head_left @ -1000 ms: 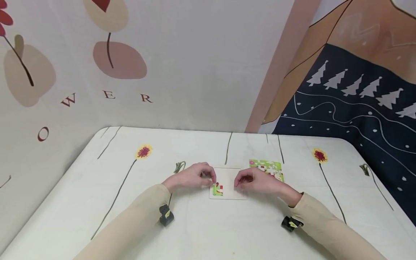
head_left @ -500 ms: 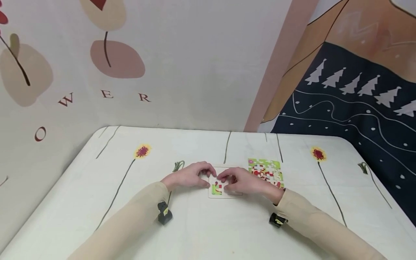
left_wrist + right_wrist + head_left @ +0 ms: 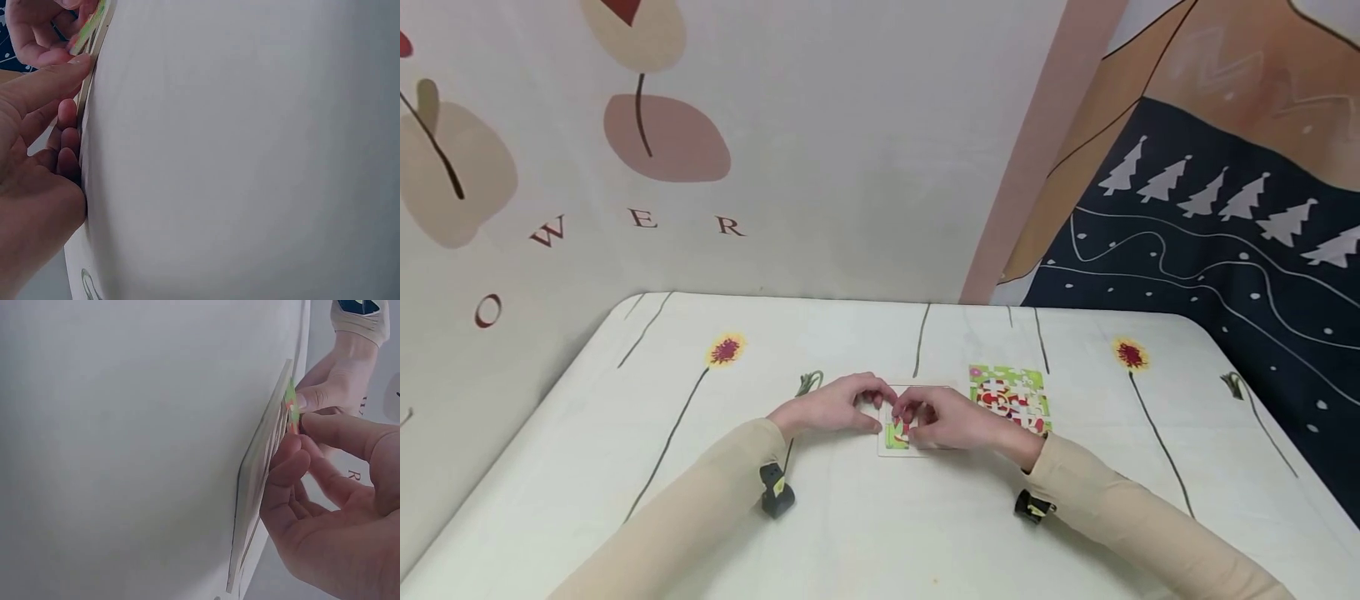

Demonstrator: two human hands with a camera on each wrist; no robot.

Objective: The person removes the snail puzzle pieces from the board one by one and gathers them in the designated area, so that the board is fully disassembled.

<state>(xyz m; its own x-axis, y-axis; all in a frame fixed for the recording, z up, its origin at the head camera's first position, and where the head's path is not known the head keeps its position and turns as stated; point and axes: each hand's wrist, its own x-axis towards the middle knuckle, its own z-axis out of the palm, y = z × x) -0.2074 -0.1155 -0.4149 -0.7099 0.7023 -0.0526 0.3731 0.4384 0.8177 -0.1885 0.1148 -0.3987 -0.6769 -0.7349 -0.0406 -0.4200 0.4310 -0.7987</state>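
On the white table lies a pale, flat puzzle tray [image 3: 917, 456]. Green-and-red jigsaw pieces [image 3: 895, 434] sit in its near left corner. My left hand [image 3: 837, 406] rests at the tray's left edge, its thumb touching the edge in the left wrist view and the other fingers loosely bent. My right hand [image 3: 957, 422] reaches over the tray from the right and pinches a small puzzle piece between thumb and fingers. In the right wrist view a green-and-red piece [image 3: 291, 403] shows tilted at its fingertips. The right hand covers much of the tray.
To the right of the tray is a block of green, red and white jigsaw pieces [image 3: 1011, 383], partly behind the right hand. The tablecloth [image 3: 850, 533] has printed flowers. A patterned fabric wall [image 3: 850, 167] stands behind the table. Small black cameras [image 3: 777, 492] are worn on both wrists.
My right hand has moved left across the tray to the pieces in its corner, close to the left hand. The left hand has stayed near the tray's left edge. The view has shifted slightly.
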